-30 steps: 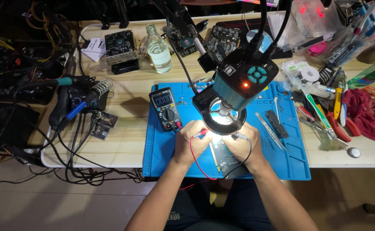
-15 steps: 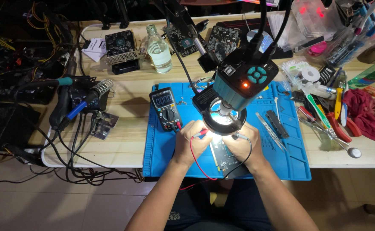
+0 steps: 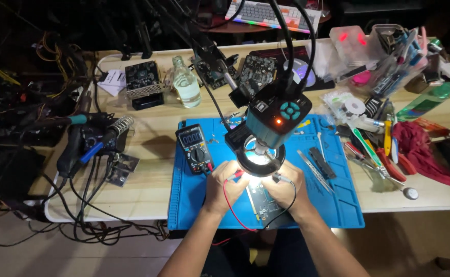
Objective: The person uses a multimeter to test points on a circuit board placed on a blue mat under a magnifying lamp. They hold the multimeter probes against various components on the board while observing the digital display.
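You are holding the red probe (image 3: 233, 176) pinched in your left hand (image 3: 224, 185) and the black probe (image 3: 282, 179) pinched in your right hand (image 3: 282, 189), both tips pointing in toward the circuit board (image 3: 262, 201). The board is lying on the blue mat (image 3: 338, 205) at the table's near edge, between your hands and right under the lit ring light (image 3: 260, 158) of the microscope (image 3: 278, 117). The meter (image 3: 195, 148) is sitting on the mat just left of your left hand, its red lead (image 3: 231, 208) looping toward you.
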